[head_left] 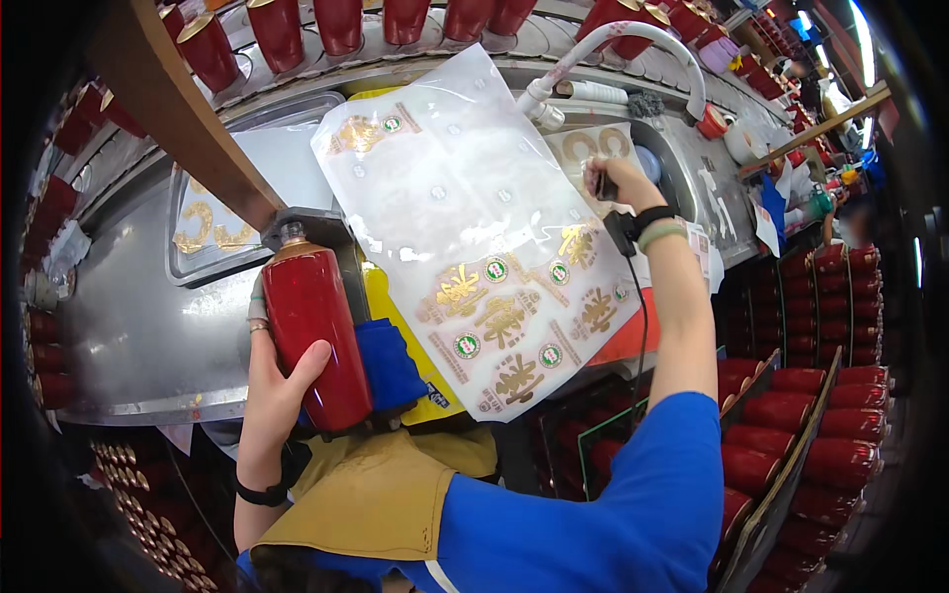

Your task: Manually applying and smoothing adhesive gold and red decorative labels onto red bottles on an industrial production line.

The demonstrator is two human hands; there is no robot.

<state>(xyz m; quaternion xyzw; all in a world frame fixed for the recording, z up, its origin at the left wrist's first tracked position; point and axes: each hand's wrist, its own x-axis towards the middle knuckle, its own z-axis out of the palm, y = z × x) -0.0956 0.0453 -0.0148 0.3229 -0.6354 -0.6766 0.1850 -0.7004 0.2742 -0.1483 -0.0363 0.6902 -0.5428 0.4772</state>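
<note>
My left hand (282, 381) is wrapped round a glossy red bottle (316, 336), thumb across its side. The bottle tilts slightly, and its clear neck meets a dark bracket (308, 222) at the foot of a wooden post. My right hand (621, 184) is closed beside the right edge of a large translucent decal sheet (445, 188). Something small and dark shows at its fingers, too unclear to name. Gold characters and green round marks lie along the sheet's lower part. A black strap with a cord (641, 296) circles my right wrist.
A tray (176, 252) with gold decals lies left on the metal bench. A blue cloth (390, 364) sits beside the bottle. Behind the sheet stand a white curved faucet (692, 74) and a sink. Red bottles (341, 25) line the back; racks of more (771, 450) stand right.
</note>
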